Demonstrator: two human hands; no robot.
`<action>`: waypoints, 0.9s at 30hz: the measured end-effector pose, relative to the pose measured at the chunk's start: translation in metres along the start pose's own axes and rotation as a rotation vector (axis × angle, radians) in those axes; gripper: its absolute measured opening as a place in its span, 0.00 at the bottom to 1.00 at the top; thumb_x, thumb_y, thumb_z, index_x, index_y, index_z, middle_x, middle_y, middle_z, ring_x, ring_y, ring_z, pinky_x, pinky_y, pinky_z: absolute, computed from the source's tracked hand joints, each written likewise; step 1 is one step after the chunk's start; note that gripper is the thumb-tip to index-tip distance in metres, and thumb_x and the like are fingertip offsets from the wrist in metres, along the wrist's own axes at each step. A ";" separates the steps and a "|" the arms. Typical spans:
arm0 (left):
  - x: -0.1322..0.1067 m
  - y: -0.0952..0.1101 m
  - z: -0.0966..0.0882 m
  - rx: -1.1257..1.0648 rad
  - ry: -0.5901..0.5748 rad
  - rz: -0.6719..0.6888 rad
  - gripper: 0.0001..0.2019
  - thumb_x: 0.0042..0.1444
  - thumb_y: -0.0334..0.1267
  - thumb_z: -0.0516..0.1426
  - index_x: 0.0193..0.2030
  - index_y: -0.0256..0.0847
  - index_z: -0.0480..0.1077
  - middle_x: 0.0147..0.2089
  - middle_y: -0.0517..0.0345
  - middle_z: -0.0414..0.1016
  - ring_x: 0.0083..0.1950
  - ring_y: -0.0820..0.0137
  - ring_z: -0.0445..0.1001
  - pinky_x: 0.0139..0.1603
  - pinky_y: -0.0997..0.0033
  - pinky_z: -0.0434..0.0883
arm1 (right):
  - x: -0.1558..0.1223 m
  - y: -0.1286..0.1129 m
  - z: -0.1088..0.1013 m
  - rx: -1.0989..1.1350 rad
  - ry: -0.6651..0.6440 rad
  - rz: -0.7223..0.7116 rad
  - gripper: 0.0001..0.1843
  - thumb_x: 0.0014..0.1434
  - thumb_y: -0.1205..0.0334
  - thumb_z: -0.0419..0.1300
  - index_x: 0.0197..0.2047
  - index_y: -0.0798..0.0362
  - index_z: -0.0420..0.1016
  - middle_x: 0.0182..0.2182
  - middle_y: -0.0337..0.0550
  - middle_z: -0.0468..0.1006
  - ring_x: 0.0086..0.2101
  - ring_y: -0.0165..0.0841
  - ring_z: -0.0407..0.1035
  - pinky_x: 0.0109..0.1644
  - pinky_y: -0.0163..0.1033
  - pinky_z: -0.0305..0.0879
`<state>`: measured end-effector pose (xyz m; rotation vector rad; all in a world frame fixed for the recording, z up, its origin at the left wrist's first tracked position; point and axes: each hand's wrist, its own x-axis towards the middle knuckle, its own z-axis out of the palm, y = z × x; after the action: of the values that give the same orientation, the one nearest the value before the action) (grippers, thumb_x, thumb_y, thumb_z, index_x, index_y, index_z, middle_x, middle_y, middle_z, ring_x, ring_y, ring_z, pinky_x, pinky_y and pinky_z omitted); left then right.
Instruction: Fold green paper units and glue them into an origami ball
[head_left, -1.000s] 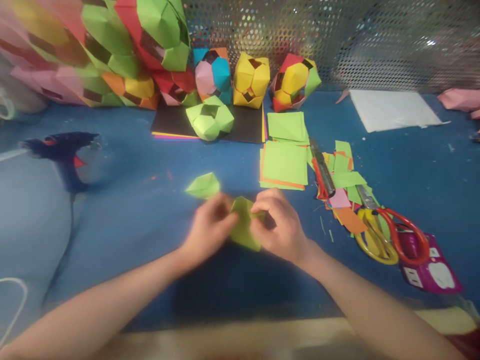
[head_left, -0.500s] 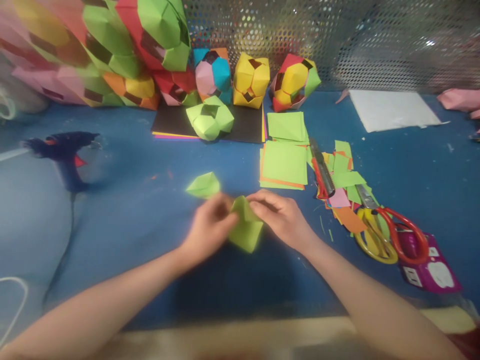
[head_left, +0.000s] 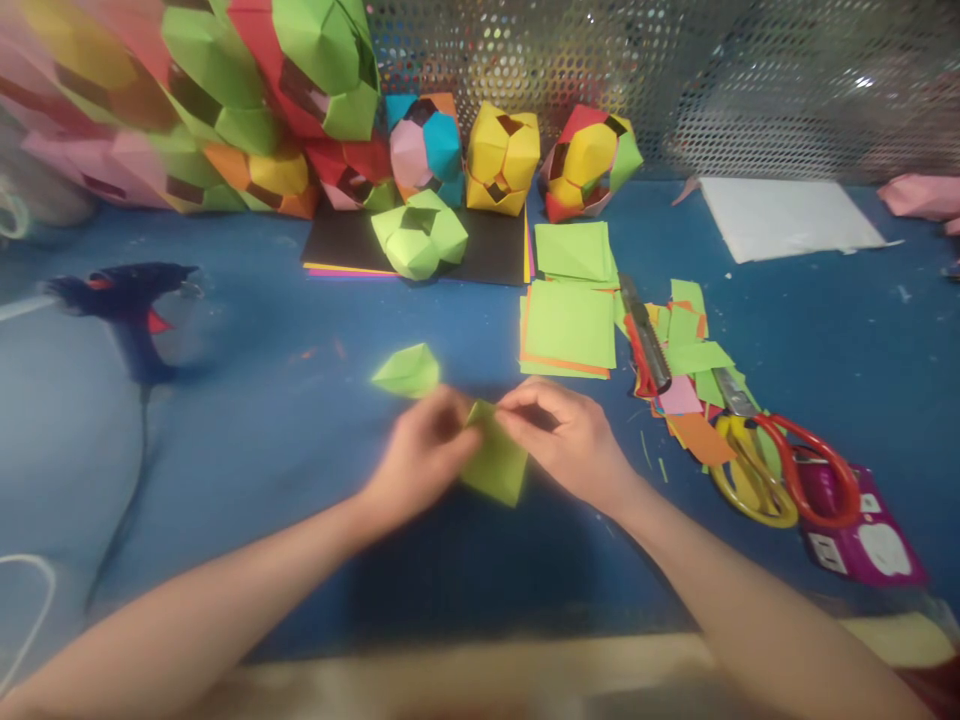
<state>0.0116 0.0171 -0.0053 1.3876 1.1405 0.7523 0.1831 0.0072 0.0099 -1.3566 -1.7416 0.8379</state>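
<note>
Between my two hands is a green paper square [head_left: 495,465], held just above the blue table. My left hand [head_left: 427,440] pinches its left side between thumb and fingers. At the upper right corner, my right hand [head_left: 559,425] has thumb and fingertips closed on the paper. Just beyond my left hand lies a small folded green paper piece [head_left: 409,371]. A stack of green paper squares [head_left: 570,330], with orange edges showing beneath, rests past my right hand. The fingertips are slightly blurred.
Folded paper balls [head_left: 502,160] line the back beside a perforated metal screen [head_left: 750,90]. A dark blue glue gun [head_left: 135,310] stands at left with its cord trailing. At right are a utility knife [head_left: 645,335], paper scraps [head_left: 697,355], scissors [head_left: 750,470] and a purple packet [head_left: 862,540].
The green paper's raised top point has come down, and it now looks flatter and squarer between my fingers. My hands have barely shifted.
</note>
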 end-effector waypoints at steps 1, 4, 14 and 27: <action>0.000 0.000 0.000 0.003 -0.003 0.002 0.07 0.51 0.33 0.55 0.27 0.39 0.58 0.27 0.63 0.62 0.28 0.76 0.60 0.28 0.76 0.60 | 0.000 -0.001 0.000 0.005 -0.001 0.015 0.03 0.56 0.67 0.59 0.30 0.52 0.71 0.27 0.37 0.75 0.28 0.28 0.69 0.31 0.31 0.66; 0.000 0.000 0.001 0.013 0.000 0.007 0.07 0.50 0.33 0.55 0.27 0.39 0.59 0.27 0.63 0.62 0.28 0.77 0.60 0.28 0.77 0.60 | 0.000 -0.002 0.001 0.017 -0.005 0.040 0.03 0.55 0.68 0.59 0.30 0.52 0.71 0.26 0.36 0.74 0.27 0.27 0.69 0.29 0.30 0.65; 0.003 0.001 0.002 0.069 0.055 0.025 0.04 0.47 0.34 0.58 0.30 0.38 0.65 0.24 0.64 0.65 0.28 0.76 0.64 0.30 0.77 0.64 | -0.005 0.002 0.006 -0.141 0.109 -0.303 0.06 0.58 0.72 0.56 0.30 0.54 0.69 0.25 0.40 0.73 0.28 0.27 0.68 0.32 0.32 0.66; -0.001 0.002 0.002 0.195 -0.053 0.087 0.02 0.49 0.28 0.54 0.29 0.38 0.64 0.26 0.65 0.63 0.27 0.78 0.61 0.28 0.78 0.60 | -0.008 0.002 0.007 -0.237 0.094 -0.457 0.05 0.60 0.72 0.55 0.35 0.55 0.71 0.28 0.44 0.74 0.30 0.29 0.68 0.35 0.35 0.68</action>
<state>0.0137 0.0155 -0.0040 1.6195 1.1411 0.6752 0.1788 -0.0004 0.0032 -1.0548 -2.0129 0.3186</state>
